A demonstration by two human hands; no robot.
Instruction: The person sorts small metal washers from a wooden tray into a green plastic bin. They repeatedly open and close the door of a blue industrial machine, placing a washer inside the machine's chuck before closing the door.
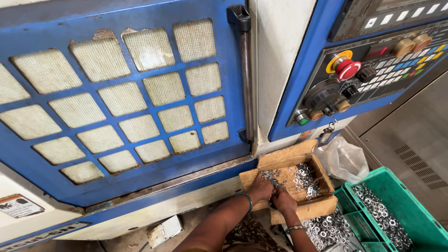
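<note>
Lower centre: left hand (260,187) and right hand (283,201) rest in the cardboard box (322,205), fingers among loose washers (305,179), grip not discernible; many washers remain there; green crate (417,219) at lower right partly filled.

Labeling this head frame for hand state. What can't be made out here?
- Left hand and right hand: fingers curl into the metal rings in the cardboard box; neither grip can be read.
- Single rings: too small to tell one type from another.
- Green crate: cut off by the bottom and right edges.
- Control panel: cut off by the top and right edges.
- Plastic bag: contents not visible.
</note>
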